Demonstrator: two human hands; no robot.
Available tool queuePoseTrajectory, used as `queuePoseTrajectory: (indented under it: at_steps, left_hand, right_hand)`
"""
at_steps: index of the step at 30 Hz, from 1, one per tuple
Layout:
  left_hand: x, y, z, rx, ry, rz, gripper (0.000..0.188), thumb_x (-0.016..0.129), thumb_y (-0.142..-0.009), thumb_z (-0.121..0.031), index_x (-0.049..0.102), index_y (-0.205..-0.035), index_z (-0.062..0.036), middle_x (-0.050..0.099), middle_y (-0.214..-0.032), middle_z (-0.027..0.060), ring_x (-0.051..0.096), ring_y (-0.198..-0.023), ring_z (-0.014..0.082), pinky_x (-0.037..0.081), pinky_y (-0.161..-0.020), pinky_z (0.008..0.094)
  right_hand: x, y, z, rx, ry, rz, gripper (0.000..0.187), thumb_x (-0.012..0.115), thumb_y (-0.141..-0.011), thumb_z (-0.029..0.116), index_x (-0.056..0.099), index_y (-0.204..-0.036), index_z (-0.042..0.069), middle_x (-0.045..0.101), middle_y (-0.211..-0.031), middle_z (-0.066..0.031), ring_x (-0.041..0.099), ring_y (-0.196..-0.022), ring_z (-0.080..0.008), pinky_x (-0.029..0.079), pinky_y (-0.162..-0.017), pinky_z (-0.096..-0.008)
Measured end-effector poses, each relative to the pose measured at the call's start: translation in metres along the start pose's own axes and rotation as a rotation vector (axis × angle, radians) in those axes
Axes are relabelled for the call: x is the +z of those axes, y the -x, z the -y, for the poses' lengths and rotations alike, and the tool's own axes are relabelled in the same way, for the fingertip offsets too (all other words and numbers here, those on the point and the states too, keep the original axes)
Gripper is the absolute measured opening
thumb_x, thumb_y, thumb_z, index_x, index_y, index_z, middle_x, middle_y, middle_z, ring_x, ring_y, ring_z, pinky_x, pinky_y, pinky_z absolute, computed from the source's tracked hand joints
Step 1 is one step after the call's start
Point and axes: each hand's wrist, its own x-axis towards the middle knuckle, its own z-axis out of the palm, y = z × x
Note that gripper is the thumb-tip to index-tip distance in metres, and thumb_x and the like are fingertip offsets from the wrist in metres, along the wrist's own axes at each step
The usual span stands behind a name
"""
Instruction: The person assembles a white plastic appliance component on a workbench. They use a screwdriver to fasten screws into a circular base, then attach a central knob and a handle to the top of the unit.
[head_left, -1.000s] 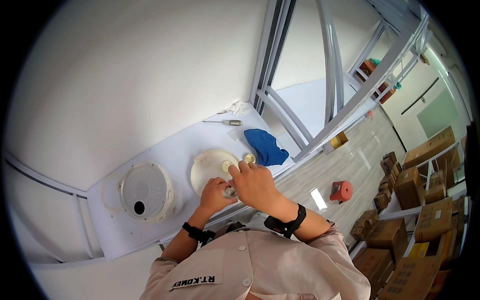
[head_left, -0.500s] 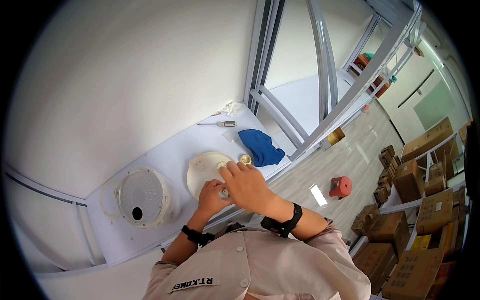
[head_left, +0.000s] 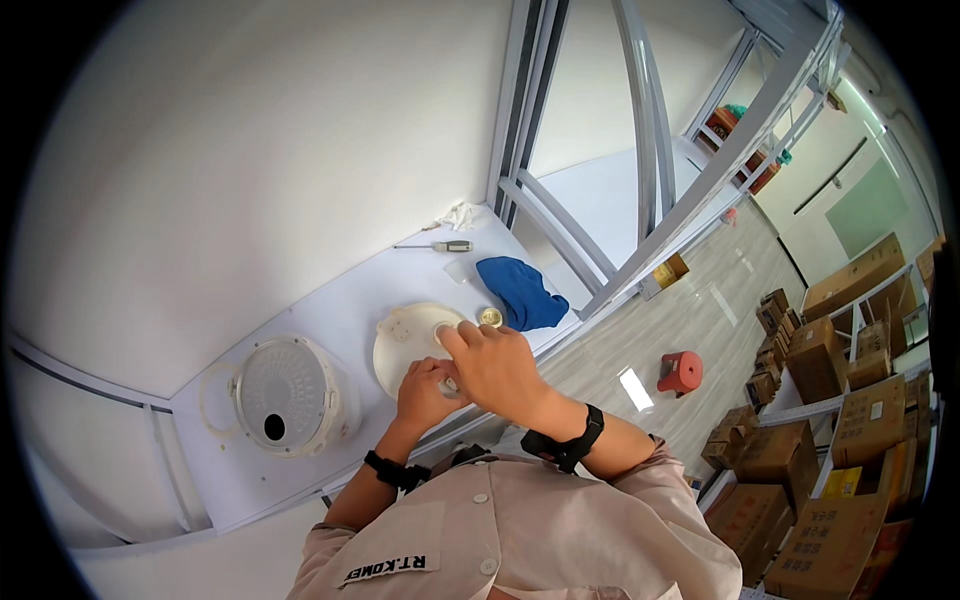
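My left hand (head_left: 425,395) is closed at the near edge of a round off-white lid-like disc (head_left: 395,340). My right hand (head_left: 502,375) reaches over from the right, fingers curled, touching or nearly touching the left. A small pale piece (head_left: 451,385) shows between the hands; its kind is hidden. Just beyond my right fingertips is a small round off-white part (head_left: 442,331), and I cannot tell whether the fingers touch it. A small round yellowish part (head_left: 491,317) lies right of the disc, beside a crumpled blue cloth (head_left: 522,294).
On the left of the white table (head_left: 330,315) stands a round white drum-shaped housing (head_left: 285,385) with a black hole, by a thin pale ring (head_left: 212,408). A screwdriver (head_left: 452,246) and white rag (head_left: 462,216) lie behind. Grey frame posts (head_left: 505,110) rise right; a red stool (head_left: 681,372) stands on the floor.
My right hand has turned and shifted very slightly over the left. My left hand stays almost in place, and the things on the table have not moved.
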Motion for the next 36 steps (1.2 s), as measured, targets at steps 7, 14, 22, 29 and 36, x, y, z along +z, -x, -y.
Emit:
queuePoseTrajectory:
  at_steps: [7, 14, 22, 29, 36]
  left_hand:
    - [0.007, 0.0, 0.012, -0.059, 0.061, 0.058, 0.04, 0.092, -0.069, -0.037, 0.079, -0.099, -0.0133, 0.068, -0.105, 0.0018, 0.063, -0.108, 0.0299, 0.054, -0.093, 0.0421]
    - [-0.003, 0.002, -0.004, -0.05, -0.023, 0.061, 0.042, 0.09, -0.071, -0.039, 0.08, -0.103, -0.0138, 0.067, -0.107, 0.002, 0.06, -0.11, 0.0291, 0.053, -0.093, 0.0399]
    - [0.001, 0.005, 0.0, -0.033, 0.004, 0.005, 0.042, 0.09, -0.071, -0.04, 0.08, -0.101, -0.013, 0.067, -0.107, 0.0026, 0.06, -0.11, 0.0291, 0.054, -0.093, 0.0402]
    - [0.004, 0.004, 0.004, -0.081, -0.022, 0.041, 0.043, 0.092, -0.067, -0.038, 0.079, -0.097, -0.0101, 0.067, -0.108, 0.0042, 0.06, -0.111, 0.0292, 0.054, -0.094, 0.0411]
    - [0.005, 0.004, 0.008, -0.116, 0.047, 0.078, 0.05, 0.092, -0.066, -0.034, 0.077, -0.107, -0.0081, 0.066, -0.11, 0.0051, 0.06, -0.112, 0.0287, 0.054, -0.096, 0.0408]
  right_hand:
    - [-0.004, -0.003, 0.006, 0.013, 0.067, 0.088, 0.04, 0.078, -0.085, 0.032, 0.058, -0.109, 0.008, 0.063, -0.085, -0.0089, 0.067, -0.068, -0.0254, 0.048, -0.055, -0.0356]
    - [-0.007, 0.001, 0.002, -0.04, -0.027, 0.106, 0.036, 0.077, -0.084, 0.028, 0.058, -0.104, 0.005, 0.063, -0.09, -0.0111, 0.07, -0.078, -0.0246, 0.05, -0.056, -0.0325]
    - [-0.011, -0.012, 0.014, 0.176, 0.069, 0.33, 0.031, 0.074, -0.092, 0.035, 0.06, -0.098, 0.008, 0.063, -0.091, -0.0127, 0.07, -0.077, -0.0251, 0.049, -0.051, -0.0317]
    - [-0.005, -0.004, 0.001, -0.147, -0.137, -0.039, 0.032, 0.08, -0.082, 0.026, 0.059, -0.1, 0.009, 0.061, -0.085, -0.0105, 0.067, -0.074, -0.028, 0.051, -0.055, -0.0365]
    - [-0.002, -0.015, 0.007, 0.07, 0.031, 0.266, 0.027, 0.079, -0.086, 0.028, 0.062, -0.099, 0.011, 0.064, -0.081, -0.0088, 0.07, -0.072, -0.0264, 0.05, -0.054, -0.0362]
